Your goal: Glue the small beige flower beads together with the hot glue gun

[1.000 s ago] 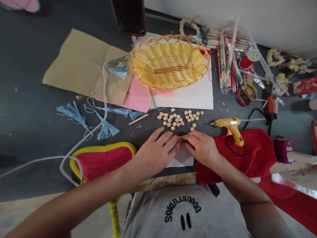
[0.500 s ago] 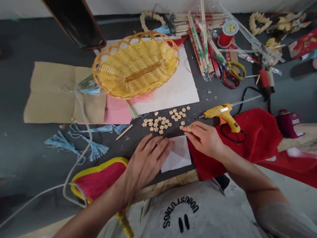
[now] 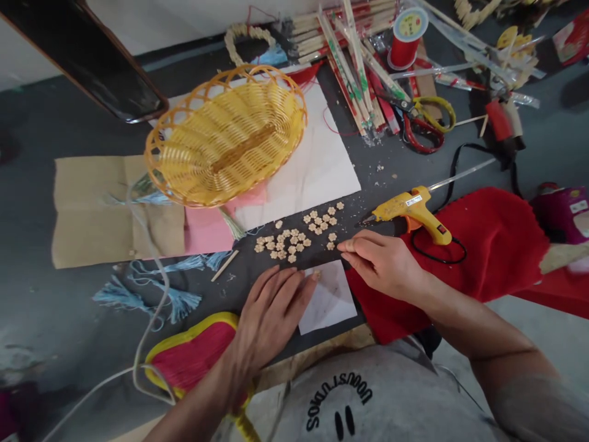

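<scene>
Several small flower-shaped wooden pieces (image 3: 292,237) lie loose on the dark table. My left hand (image 3: 276,307) rests with its fingers spread, the fingertips on the left edge of a small white paper (image 3: 329,301). A tiny pale piece shows at its index fingertip. Right of the flower pieces, my right hand (image 3: 375,261) has thumb and index finger pinched together; what they hold, if anything, is too small to tell. A yellow glue gun (image 3: 411,209) lies beyond my right hand, beside a red cloth (image 3: 488,245).
A yellow woven basket (image 3: 230,138) sits on white paper (image 3: 317,159). Scissors (image 3: 426,123), a red thread spool (image 3: 407,40) and wrapped sticks lie at the back. Blue tassels (image 3: 181,301), a cable (image 3: 150,331) and a pink-yellow fan-like object (image 3: 197,353) are at the left.
The view has turned and shifted, so the basket and table items appear moved and tilted. Both hands keep nearly the same pose.
</scene>
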The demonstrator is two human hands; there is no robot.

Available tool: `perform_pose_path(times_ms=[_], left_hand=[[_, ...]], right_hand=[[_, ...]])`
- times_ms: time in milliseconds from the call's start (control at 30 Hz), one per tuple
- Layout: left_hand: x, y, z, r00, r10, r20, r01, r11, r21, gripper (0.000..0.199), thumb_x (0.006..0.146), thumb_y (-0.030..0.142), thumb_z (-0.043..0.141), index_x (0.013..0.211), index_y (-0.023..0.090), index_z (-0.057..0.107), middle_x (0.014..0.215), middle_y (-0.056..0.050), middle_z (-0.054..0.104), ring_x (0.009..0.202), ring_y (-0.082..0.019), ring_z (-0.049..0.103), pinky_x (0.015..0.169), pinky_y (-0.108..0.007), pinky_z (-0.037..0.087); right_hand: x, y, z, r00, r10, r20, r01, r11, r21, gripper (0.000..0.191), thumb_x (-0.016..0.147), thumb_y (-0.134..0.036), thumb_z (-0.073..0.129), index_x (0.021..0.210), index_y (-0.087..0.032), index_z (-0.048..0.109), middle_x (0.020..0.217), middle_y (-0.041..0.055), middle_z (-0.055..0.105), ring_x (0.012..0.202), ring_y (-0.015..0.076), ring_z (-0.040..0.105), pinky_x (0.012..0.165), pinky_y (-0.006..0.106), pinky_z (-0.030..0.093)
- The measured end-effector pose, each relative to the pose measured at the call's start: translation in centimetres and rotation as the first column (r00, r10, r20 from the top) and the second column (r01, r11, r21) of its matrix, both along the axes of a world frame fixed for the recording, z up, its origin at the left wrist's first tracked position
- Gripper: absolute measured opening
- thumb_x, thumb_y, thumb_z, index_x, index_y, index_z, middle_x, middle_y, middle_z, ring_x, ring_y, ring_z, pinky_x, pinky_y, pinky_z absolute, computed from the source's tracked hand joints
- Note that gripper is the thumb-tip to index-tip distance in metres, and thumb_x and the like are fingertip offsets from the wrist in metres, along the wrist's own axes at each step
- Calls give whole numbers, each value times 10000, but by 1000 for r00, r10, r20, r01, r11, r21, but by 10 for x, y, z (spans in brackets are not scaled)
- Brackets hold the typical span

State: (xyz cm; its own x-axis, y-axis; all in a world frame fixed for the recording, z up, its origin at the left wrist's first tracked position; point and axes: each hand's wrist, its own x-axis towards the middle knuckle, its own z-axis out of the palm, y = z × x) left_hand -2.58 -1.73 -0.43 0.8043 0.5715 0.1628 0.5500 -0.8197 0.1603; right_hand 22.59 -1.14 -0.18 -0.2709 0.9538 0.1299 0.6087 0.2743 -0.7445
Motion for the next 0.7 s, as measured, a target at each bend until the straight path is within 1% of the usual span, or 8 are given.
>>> perform_pose_path(times_ms=[200, 367, 567, 700], left_hand=[[-2, 0, -3, 999, 20, 26, -20, 1000, -14, 351, 884, 98, 565, 1212, 206, 629, 1060, -78, 682, 1058, -228, 588, 1007, -444, 475], [-2, 0, -4, 999, 18, 30, -18, 999, -30, 358, 884, 83, 568, 1222, 187, 624, 1060, -82, 679, 1066, -238, 582, 1004, -447, 469], [-1, 1, -3, 999, 20, 36, -18, 999, -46, 351, 885, 70, 556, 1214, 170, 627, 1067, -85, 674, 1060, -247, 574, 995, -456, 466], [-1, 1, -1, 1000, 18, 19, -18, 999, -41, 345, 898, 87, 529, 1218, 171, 626, 1075, -87, 666, 1057, -252, 563, 987, -454, 466]], right_hand=[[0, 1, 0, 1000, 13, 15, -12, 1000, -29, 194, 951, -190, 489, 988, -174, 679, 923, 53, 709, 834, 138, 687, 749, 268, 597], [1, 2, -1, 1000, -6, 31, 7, 1000, -27, 189, 952, -205, 495, 978, -176, 680, 911, 53, 707, 813, 139, 686, 737, 260, 595], [5, 3, -1, 998, -49, 48, 49, 999, -6, 152, 934, -181, 518, 964, -177, 667, 921, 56, 710, 819, 146, 687, 750, 264, 592], [4, 3, -3, 993, -63, 98, 60, 998, 28, 144, 930, -183, 532, 975, -189, 668, 927, 50, 708, 825, 145, 689, 752, 263, 593]])
